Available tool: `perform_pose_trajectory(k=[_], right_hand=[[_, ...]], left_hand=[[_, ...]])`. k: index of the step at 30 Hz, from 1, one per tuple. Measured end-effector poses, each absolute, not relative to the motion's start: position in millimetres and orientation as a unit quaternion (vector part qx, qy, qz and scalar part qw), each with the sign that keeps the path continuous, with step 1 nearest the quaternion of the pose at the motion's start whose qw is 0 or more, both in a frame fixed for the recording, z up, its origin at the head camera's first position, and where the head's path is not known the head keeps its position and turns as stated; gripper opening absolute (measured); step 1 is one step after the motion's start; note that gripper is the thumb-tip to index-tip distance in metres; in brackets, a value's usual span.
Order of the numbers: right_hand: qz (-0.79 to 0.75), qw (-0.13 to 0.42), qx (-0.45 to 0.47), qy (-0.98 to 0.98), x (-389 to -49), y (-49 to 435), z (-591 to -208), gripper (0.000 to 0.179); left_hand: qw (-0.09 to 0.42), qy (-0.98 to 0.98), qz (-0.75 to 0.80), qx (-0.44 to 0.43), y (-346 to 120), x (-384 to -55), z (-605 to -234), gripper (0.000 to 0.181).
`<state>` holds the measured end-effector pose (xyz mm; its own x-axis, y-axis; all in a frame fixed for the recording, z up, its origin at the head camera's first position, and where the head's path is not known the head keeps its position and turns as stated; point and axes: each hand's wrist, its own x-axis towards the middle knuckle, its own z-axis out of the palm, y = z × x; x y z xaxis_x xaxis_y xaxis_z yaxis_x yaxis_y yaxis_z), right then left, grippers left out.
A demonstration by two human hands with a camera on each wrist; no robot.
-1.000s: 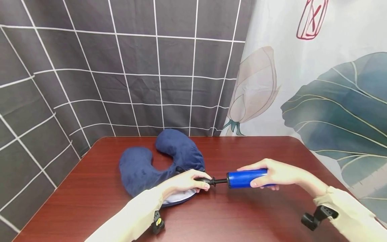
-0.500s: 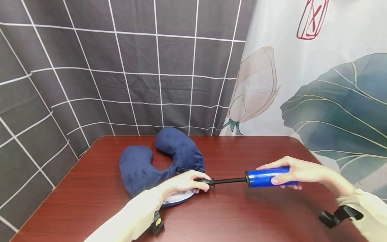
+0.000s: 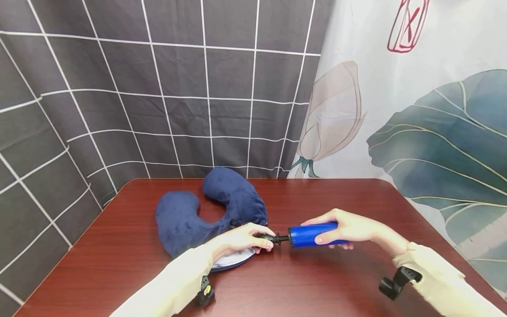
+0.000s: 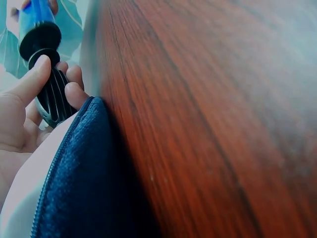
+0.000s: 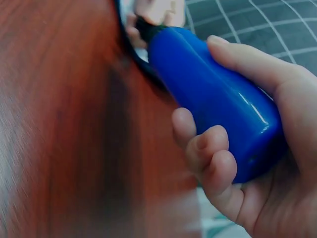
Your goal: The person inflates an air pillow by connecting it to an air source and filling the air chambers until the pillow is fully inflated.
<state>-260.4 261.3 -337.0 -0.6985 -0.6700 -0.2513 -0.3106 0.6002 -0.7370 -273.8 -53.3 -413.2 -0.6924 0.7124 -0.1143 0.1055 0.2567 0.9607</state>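
A hand pump lies level between my two hands, its blue barrel to the right and its ribbed black handle to the left. My left hand grips the handle beside the neck pillow. Around the barrel curl the fingers and thumb of my right hand. Only a short length of black rod shows between handle and barrel. The navy U-shaped neck pillow rests on the table under my left wrist; its zip edge is open on a white lining.
The red-brown wooden table spreads around the pillow and beneath the pump. Behind it hangs a dark grey curtain with white grid lines. A pale curtain with flower and leaf prints hangs at the right.
My right hand first drew the barrel right, baring a long stretch of rod, then pushed it back left toward the handle. My left hand and the pillow have stayed in place.
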Motion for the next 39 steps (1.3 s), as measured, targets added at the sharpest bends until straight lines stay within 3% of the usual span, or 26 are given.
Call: perform_pose_trajectory(k=[4,11,16,26,32,39], right_hand=[[-0.333,0.259,-0.289,0.859,-264,243,-345,0.047],[-0.212,0.195,-0.346,0.893,-264,223,-340,0.056],[-0.233,0.232,-0.323,0.888,-261,225,-335,0.057],[-0.319,0.326,-0.291,0.841,-261,286,-317,0.054],[-0.34,0.32,-0.291,0.835,-255,313,-313,0.054],[-0.341,0.3,-0.279,0.846,-252,295,-323,0.05]], left_hand=[[0.279,0.744,0.544,0.268,-52,-273,-412,0.032],[0.28,0.753,0.534,0.264,-52,-272,-408,0.031],[0.27,0.763,0.518,0.279,-54,-272,-404,0.03],[0.243,0.776,0.496,0.304,-59,-273,-395,0.029],[0.24,0.782,0.487,0.307,-58,-271,-393,0.029],[0.225,0.793,0.469,0.317,-53,-272,-396,0.03]])
